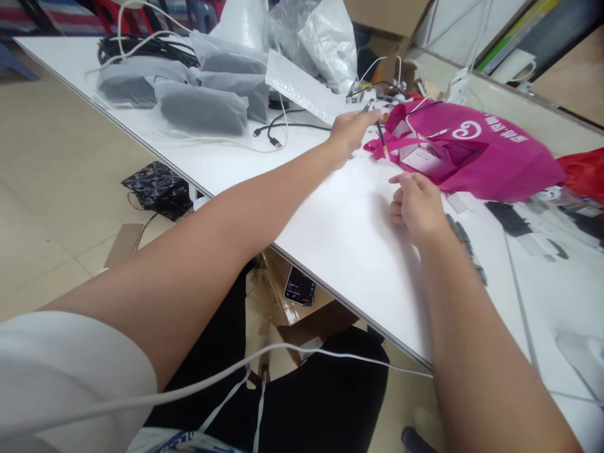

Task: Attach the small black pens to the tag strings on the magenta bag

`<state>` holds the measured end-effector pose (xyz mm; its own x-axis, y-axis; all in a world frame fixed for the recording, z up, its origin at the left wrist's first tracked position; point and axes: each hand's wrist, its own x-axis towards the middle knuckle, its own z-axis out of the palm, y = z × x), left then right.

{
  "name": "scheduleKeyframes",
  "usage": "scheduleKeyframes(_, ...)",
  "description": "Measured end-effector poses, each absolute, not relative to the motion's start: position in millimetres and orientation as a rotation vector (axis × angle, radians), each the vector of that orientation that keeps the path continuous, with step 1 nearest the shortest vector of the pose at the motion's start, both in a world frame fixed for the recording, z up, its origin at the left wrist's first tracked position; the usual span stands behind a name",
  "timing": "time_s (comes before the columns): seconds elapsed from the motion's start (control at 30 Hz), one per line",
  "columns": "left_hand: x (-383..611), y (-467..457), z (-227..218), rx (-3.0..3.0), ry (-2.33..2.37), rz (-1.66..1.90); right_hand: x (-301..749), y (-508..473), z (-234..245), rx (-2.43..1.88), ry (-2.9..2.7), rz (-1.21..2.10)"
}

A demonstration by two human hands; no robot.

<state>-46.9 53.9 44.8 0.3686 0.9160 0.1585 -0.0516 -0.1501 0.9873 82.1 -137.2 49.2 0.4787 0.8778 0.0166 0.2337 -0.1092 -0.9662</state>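
My left hand (352, 132) reaches across the white table (349, 245), its fingers closed at the near side of a pink bag. A thin dark stick (382, 141) with an orange band slants down from its fingertips, and a small grey metal tip shows above them. Nearer to me, my right hand (418, 204) is held over the table with most fingers curled in and the index finger pointing left. Whether anything small sits in its pinch is hidden. The pink bag (509, 157) lies on its side, a white box (422, 160) at its mouth.
Grey wrapped packages (201, 107) and black cables (276, 141) lie at the far left. White plastic bags (330, 44) stand behind. Dark pieces (509, 217) are strewn at the right. Below the table edge, a phone (299, 286) rests on a cardboard box (274, 277). A white cable (283, 346) crosses my lap.
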Motion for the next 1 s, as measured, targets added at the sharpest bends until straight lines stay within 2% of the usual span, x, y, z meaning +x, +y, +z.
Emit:
scheduleKeyframes(0.1,-57.8,53.9,49.5,1.696,0.915,1.125,86.6,-135.4,45.9,-1.616,-0.974,0.727)
scheduleKeyframes(0.2,-61.5,43.5,45.0,2.068,0.926,1.006,85.1,-134.9,46.6,-1.625,-0.937,0.737)
scheduleKeyframes(0.43,-69.4,39.6,34.2,2.366,1.059,0.759,79.8,-133.4,46.5,-1.596,-0.838,0.773)
scheduleKeyframes(0.63,-93.6,59.9,54.2,2.326,1.328,0.88,83.0,-132.8,44.7,-1.549,-0.822,0.781)
scheduleKeyframes(0.77,-98.4,67.4,54.1,2.228,1.303,0.991,81.1,-133.9,47.6,-1.59,-0.839,0.762)
scheduleKeyframes(1.0,-88.9,58.4,49.1,2.304,1.253,0.803,81.2,-132.4,45.6,-1.574,-0.818,0.751)
